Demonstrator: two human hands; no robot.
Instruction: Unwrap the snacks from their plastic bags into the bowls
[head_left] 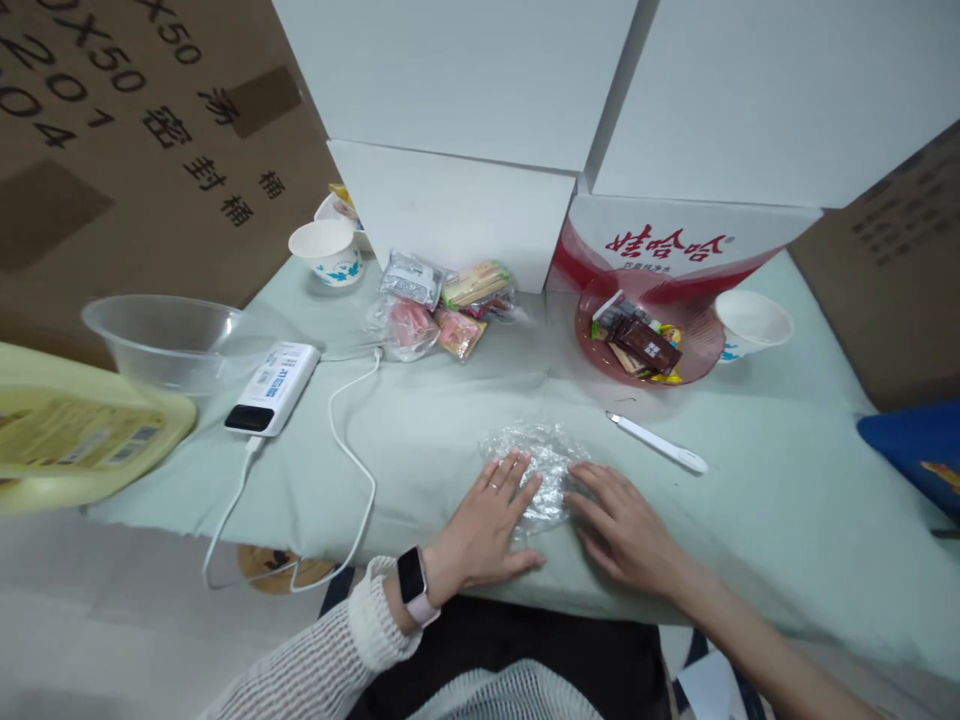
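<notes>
A crumpled piece of clear plastic film (551, 485) lies near the front edge of the cloth-covered table. My left hand (484, 525) rests flat on its left side, fingers stretched out and holding nothing. At the right side of the film, my right hand (630, 525) touches it with fingers spread and slightly bent. Just beyond my right hand lies a white utility knife (660, 443). Behind the film is a pink translucent bowl (701, 365) of wrapped snacks. Several packets in clear wrapping (442, 300) sit at the back, left of that bowl.
A white power bank (274, 390) with a cable (365, 470) lies at left, beside a clear plastic bowl (161, 345) and a yellow jug (82, 430). Paper cups (328, 252) stand at both sides. White boxes (457, 205) wall the back; a blue object (911, 450) is at right.
</notes>
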